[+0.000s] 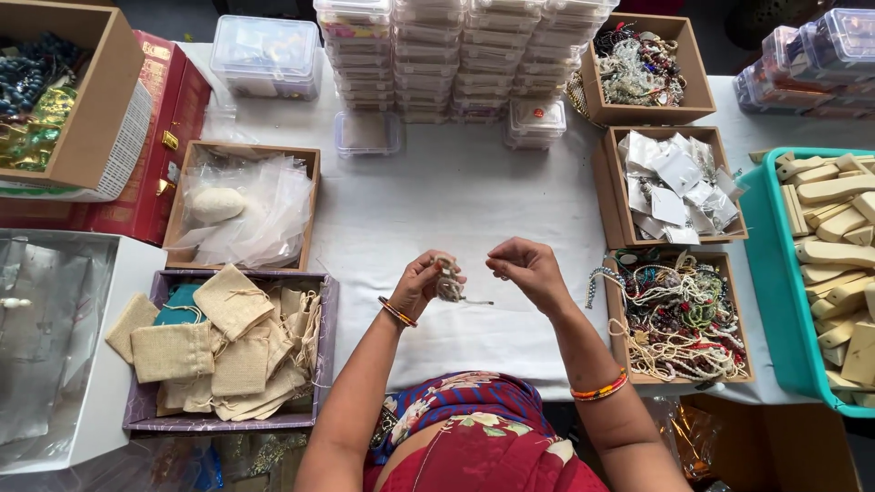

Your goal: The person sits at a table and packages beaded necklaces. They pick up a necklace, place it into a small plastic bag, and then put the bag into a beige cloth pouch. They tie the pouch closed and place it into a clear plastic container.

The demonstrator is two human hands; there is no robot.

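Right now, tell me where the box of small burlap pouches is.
In the head view, the box of burlap pouches sits at the lower left of the white table, left of the left hand, just below the box of clear plastic bags.

Coarse, matt burlap on the drawstring pouches (232, 301) at eight o'clock, inside a smooth purple card tray (330, 305); thin, glossy, crinkled clear plastic on the bags (264, 205) at ten o'clock, in a matt brown cardboard box (246, 150). Rough twine and small beads in the bundle (448, 282) at centre, over a matt white tablecloth (456, 182). Clear, shiny hard plastic on the stacked boxes (456, 55) at twelve o'clock, pale unvarnished wood on the pieces (834, 228) at three o'clock in a glossy teal plastic crate (775, 292).
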